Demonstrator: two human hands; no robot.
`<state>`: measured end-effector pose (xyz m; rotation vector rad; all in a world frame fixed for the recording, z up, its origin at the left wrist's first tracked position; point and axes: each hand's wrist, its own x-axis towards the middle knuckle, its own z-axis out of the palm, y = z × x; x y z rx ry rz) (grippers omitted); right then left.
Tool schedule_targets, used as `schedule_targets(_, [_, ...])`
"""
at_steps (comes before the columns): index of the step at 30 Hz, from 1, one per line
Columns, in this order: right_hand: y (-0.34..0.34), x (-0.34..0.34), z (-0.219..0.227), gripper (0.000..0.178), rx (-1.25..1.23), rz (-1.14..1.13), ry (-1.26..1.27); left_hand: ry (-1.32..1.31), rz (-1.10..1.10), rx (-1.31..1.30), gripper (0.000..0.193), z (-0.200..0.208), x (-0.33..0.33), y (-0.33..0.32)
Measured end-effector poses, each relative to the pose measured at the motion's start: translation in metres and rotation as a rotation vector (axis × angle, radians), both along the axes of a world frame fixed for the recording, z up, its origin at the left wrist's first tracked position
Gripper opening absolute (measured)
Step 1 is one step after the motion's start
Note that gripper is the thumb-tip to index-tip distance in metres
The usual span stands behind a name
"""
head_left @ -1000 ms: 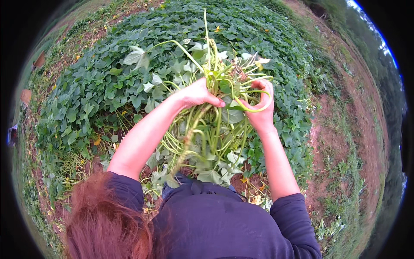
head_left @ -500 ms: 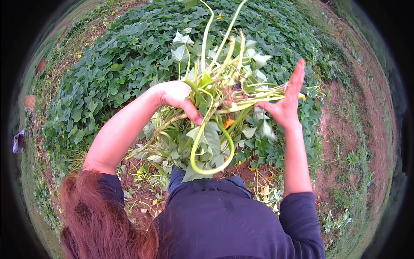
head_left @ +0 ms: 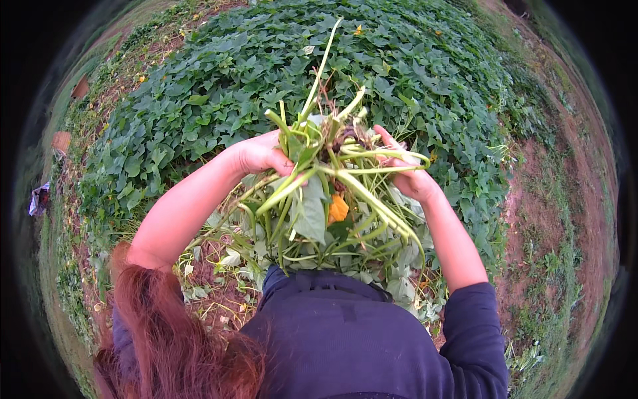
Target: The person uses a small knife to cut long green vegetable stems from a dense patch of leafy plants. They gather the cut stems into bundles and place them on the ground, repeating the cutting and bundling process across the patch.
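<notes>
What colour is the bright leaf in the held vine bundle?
Yellow-orange leaf, against the mostly green vine bundle; best in the head view.

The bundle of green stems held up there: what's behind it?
Past the top of the bundle, a bed of green leaves shows; past its lower left, reddish soil. Whatever lies directly behind its tangled middle is covered.

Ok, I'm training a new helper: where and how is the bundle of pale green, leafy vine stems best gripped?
Probably around the gathered middle of the bundle, coming from the left, where the person's bare left hand grips: stems converge beside it, while loose ends fan out above and leaves hang below.
</notes>
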<state>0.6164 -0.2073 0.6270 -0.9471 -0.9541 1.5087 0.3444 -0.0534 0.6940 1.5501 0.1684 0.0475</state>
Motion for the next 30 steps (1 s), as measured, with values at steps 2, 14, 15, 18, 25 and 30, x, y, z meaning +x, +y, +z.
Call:
schedule_targets(2, [-0.025, -0.027, 0.012, 0.115, 0.059, -0.055, 0.264, 0.027, 0.168, 0.096, 0.065, -0.008, 0.000, 0.010])
schedule_targets(14, [0.001, -0.047, 0.035, 0.055, -0.071, -0.224, -0.857, -0.026, -0.115, 0.036, 0.065, 0.044, 0.063, -0.014])
schedule_targets(15, [0.004, -0.039, 0.033, 0.052, -0.028, -0.234, -0.862, -0.019, -0.141, 0.036, 0.065, 0.050, 0.064, -0.016])
schedule_targets(18, [0.018, -0.043, 0.026, 0.045, 0.110, -0.323, -0.714, -0.083, -0.155, -0.019, 0.057, 0.065, 0.064, -0.015])
schedule_targets(25, [0.037, -0.081, 0.015, 0.031, 0.122, -0.497, -0.115, 0.037, 0.190, -0.222, 0.033, 0.046, 0.049, 0.012])
schedule_targets(30, [0.041, -0.093, 0.009, 0.032, 0.088, -0.546, -0.133, 0.207, 0.373, -0.283, 0.043, 0.039, 0.034, 0.008])
